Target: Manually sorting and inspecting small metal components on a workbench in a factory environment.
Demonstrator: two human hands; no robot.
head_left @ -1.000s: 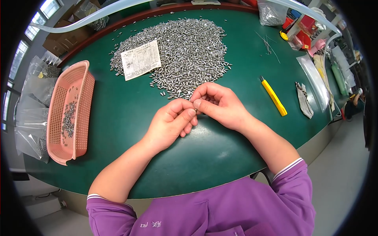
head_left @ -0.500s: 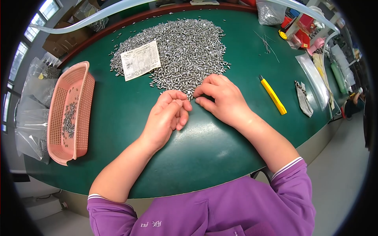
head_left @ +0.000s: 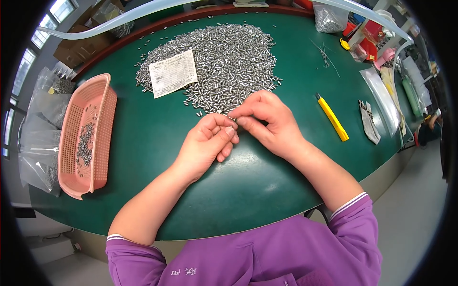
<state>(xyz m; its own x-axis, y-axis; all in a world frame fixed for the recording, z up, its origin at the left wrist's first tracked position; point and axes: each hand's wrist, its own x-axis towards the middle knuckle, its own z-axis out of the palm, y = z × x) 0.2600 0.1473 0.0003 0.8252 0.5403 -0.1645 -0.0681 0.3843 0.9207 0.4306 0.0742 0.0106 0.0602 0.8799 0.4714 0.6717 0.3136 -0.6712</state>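
Observation:
A broad pile of small silvery metal pins (head_left: pixel 229 57) is spread over the green table (head_left: pixel 191 214). At its near edge my two hands meet, fingertips close together. My left hand (head_left: pixel 204 143) is closed, thumb pressed against the index finger. My right hand (head_left: pixel 269 119) pinches with thumb and forefinger right beside the left fingertips. Whatever small piece lies between the fingers is mostly hidden. A printed paper slip (head_left: pixel 172 74) rests on the left part of the pile. Left of my hands, a pink perforated basket (head_left: pixel 107 138) contains some of the same small pins.
On the right lie a yellow utility knife (head_left: pixel 332 118), a small patterned cloth item (head_left: pixel 368 123) and thin wires (head_left: pixel 326 57). Clear plastic bags (head_left: pixel 43 133) of parts hang beyond the basket. Another filled bag (head_left: pixel 330 18) stands at the back right. A translucent hose (head_left: pixel 191 4) arches across the top.
My right hand's thumb and forefinger have come together against the left fingertips, closing the small gap between the hands. The left thumb now presses toward its index finger.

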